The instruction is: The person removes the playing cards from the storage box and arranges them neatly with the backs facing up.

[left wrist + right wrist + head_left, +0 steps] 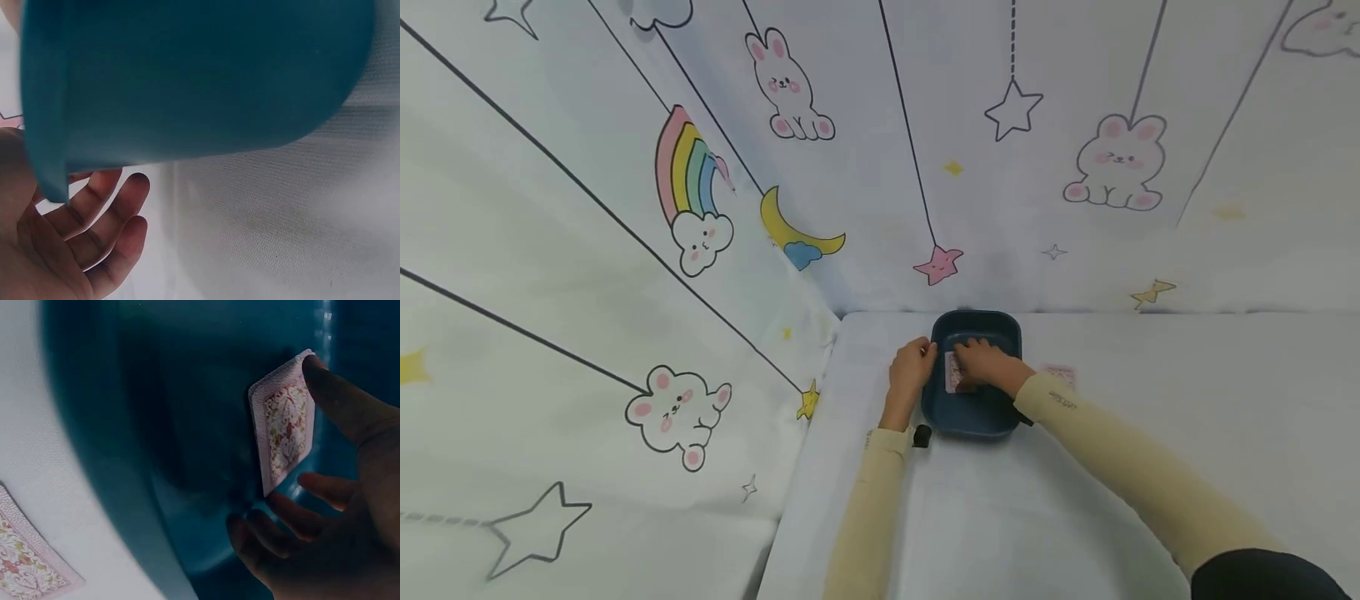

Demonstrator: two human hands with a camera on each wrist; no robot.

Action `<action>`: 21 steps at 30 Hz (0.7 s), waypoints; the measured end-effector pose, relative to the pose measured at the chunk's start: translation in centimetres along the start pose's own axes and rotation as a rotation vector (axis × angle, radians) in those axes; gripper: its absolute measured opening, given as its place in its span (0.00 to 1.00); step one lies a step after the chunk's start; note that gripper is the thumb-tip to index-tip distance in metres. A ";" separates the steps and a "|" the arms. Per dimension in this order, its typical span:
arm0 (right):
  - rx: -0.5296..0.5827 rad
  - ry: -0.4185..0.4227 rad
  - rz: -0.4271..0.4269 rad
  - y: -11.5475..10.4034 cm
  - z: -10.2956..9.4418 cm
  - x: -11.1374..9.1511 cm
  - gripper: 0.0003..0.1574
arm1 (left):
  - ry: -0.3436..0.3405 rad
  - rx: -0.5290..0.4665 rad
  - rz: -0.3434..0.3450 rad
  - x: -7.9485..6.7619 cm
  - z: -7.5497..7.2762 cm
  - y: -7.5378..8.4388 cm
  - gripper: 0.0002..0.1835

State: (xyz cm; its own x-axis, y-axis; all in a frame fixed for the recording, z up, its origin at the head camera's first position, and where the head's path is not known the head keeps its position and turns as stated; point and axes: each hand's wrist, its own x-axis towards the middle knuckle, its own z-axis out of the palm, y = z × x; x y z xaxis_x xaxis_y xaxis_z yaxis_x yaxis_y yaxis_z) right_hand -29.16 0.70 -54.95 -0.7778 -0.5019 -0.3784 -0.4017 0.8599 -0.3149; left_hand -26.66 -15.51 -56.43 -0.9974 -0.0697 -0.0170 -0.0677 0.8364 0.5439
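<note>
At the right hand (990,364): wide-set fingers, with thumb at 1 corner of the patterned card (287,422); cannot tell whether pinched. Lies left of the palm, long axis running roughly near to far, inside the blue tub (973,421). Gripped at the tub's left rim by the left hand (912,365), farther off. Underneath: white tabletop (1157,383); to the right, 2nd card (1060,377); just behind, printed wall cloth (865,150).

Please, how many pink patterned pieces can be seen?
2. One pink patterned piece is inside the blue tub, at the right hand; another patterned piece lies on the white surface right of the tub. Others may be hidden beneath the hand.
</note>
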 end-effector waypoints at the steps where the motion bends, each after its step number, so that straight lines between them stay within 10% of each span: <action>1: -0.009 -0.010 0.004 0.1 0.1 0.0 0.54 | -0.002 0.002 0.001 0.0 0.1 0.1 0.17; 21: 0.008 -0.012 0.050 -0.2 -0.2 0.2 0.58 | -0.008 0.005 -0.004 0.3 0.1 -0.2 0.18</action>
State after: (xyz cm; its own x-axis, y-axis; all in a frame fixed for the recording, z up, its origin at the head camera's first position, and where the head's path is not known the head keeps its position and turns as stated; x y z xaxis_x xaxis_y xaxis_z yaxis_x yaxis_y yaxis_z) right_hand -29.35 0.41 -54.79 -0.7908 -0.4597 -0.4041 -0.3589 0.8831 -0.3022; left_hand -26.97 -15.61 -56.65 -0.9973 -0.0684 -0.0255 -0.0713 0.8390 0.5394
